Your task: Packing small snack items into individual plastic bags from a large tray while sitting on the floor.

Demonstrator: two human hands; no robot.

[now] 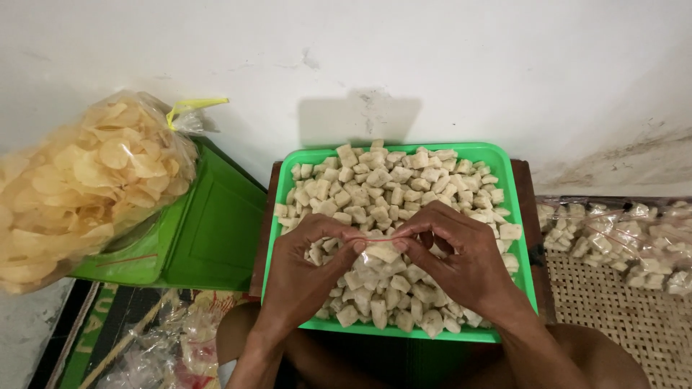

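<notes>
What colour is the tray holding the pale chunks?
Bright green. The tray shows best in the head view, under both hands.

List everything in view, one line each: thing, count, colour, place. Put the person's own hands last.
small packet: one, clear plastic with pale pieces inside, pinched between both hands over the tray
rubber band: one, red, stretched between the fingers above the packet
tray: one, bright green, centre, on a dark stool
cracker pieces: too many to count, off-white, heaped loose in the tray
big bag of chips: one, clear with pale yellow round chips, tied with a yellow strip, far left
green tin: one, left of the tray, under the big bag
filled packets: several, clear, right, on a woven mat
woven mat: one, tan, lower right
wall: white, behind
left hand: one, holding the packet
right hand: one, holding the packet
</notes>
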